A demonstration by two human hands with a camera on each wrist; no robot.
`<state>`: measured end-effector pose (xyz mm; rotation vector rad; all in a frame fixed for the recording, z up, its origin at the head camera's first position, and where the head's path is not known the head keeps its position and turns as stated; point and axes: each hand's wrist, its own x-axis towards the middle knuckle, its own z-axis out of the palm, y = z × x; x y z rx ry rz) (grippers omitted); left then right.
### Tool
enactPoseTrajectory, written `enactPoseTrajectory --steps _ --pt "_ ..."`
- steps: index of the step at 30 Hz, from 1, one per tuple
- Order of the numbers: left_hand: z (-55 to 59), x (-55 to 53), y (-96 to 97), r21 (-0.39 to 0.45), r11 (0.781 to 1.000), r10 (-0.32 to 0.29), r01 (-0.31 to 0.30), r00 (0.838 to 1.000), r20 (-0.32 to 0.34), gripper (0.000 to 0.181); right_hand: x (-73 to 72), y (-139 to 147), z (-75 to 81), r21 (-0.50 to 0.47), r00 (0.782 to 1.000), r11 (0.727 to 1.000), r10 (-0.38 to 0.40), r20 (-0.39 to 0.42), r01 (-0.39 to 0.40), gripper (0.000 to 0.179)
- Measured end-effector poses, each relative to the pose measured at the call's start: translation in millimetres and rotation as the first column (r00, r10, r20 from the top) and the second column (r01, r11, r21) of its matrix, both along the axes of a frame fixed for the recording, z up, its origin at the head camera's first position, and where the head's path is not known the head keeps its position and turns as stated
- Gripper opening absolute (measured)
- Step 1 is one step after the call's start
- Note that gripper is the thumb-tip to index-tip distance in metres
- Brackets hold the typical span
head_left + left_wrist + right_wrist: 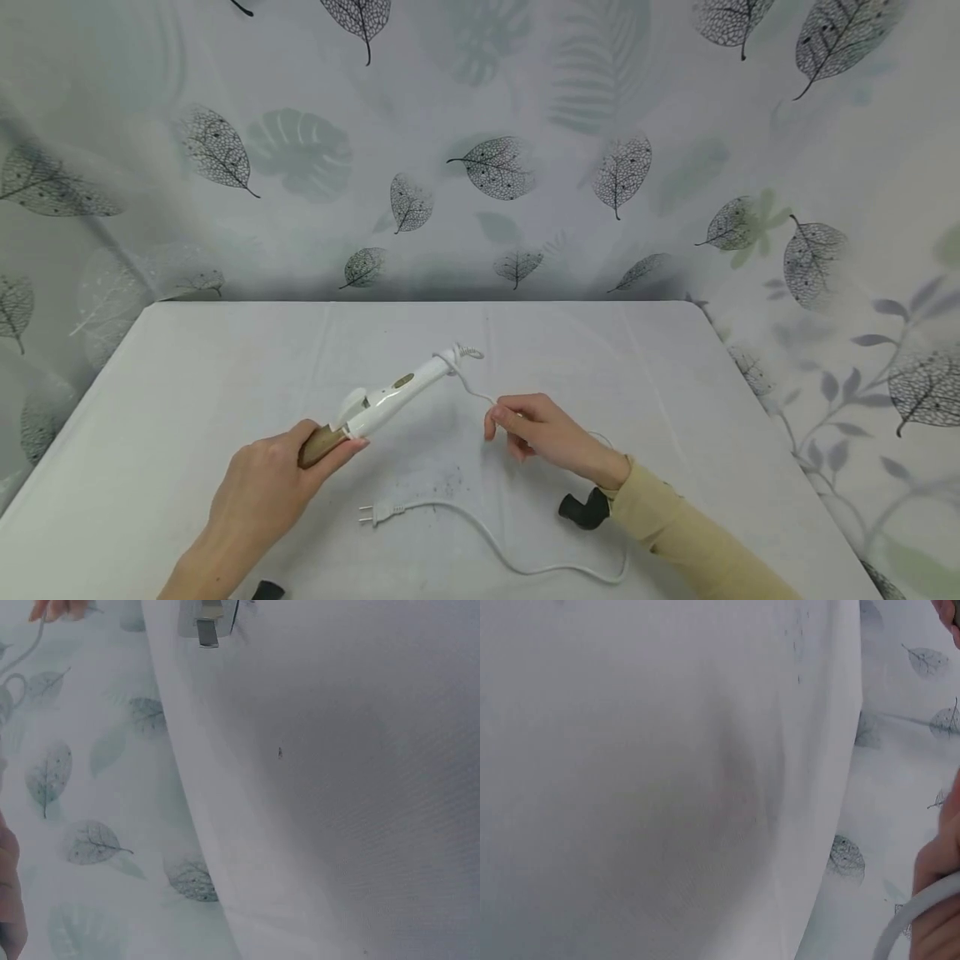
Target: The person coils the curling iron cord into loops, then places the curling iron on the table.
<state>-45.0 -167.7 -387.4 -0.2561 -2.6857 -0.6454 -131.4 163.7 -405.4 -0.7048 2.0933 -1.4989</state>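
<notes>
A white curling iron (397, 396) with a gold-brown barrel is held tilted above the white table, its handle end pointing up and right. My left hand (262, 479) grips the barrel between thumb and fingers. The white cord (472, 387) loops round the handle's far end and runs to my right hand (551, 433), which pinches it. In the right wrist view, part of the cord (911, 919) passes in front of my right fingers (934, 930). From there the cord drops behind the right wrist to the table, ending in a two-pin plug (384, 512).
A black curved piece (585, 510) lies beside the right sleeve (675, 529). Another black object (267, 591) shows at the bottom edge, partly cut off. Behind the white table (225, 350) hangs a leaf-patterned curtain (450, 100). A small shiny metal piece (208, 631) appears in the left wrist view.
</notes>
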Motion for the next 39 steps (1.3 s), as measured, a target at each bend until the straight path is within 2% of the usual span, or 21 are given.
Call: enactPoseTrajectory --steps 5,12,16,21,25,29,34,35,39 --pt "-1.4 1.8 0.1 0.026 0.999 -0.023 0.023 1.000 0.016 0.043 -2.0 -4.5 -6.6 0.073 0.999 0.997 -0.039 0.016 0.037 0.033" --pt "-4.5 3.4 2.5 0.047 0.997 -0.054 0.053 0.998 0.015 0.039 -5.7 -10.2 -12.0 0.175 0.998 0.985 -0.009 0.066 -0.003 0.033" --pt "-5.6 3.3 3.6 0.034 0.997 -0.075 0.074 0.997 0.029 0.035 -6.3 -13.7 -12.1 0.234 1.000 0.972 0.010 -0.025 -0.004 0.029" --pt "-9.0 1.6 2.7 0.033 0.992 -0.124 0.123 0.992 0.033 0.032 -9.1 -18.2 -13.9 0.298 0.990 0.954 0.039 -0.133 0.002 0.028" --pt "-11.1 2.0 1.4 0.048 0.983 -0.179 0.177 0.982 0.054 0.033 -14.3 -17.4 -15.6 0.305 0.978 0.952 0.044 -0.205 0.021 0.022" --pt "-11.3 3.6 0.7 0.070 0.976 -0.215 0.208 0.970 0.113 0.038 -19.1 -14.5 -15.2 0.295 0.966 0.955 0.048 -0.254 0.029 0.012" --pt "-11.1 3.8 0.2 0.085 0.963 -0.266 0.254 0.943 0.197 0.042 -24.1 -10.7 -14.2 0.322 0.942 0.947 0.114 -0.316 -0.007 0.011" --pt "-11.1 3.9 -0.1 0.085 0.962 -0.274 0.261 0.939 0.209 0.043 -24.9 -10.1 -14.1 0.328 0.942 0.945 0.118 -0.314 -0.009 0.013" --pt "-11.4 4.5 -1.9 0.083 0.952 -0.306 0.295 0.922 0.236 0.041 -28.4 -8.1 -13.0 0.324 0.976 0.946 0.077 -0.204 -0.007 0.025"
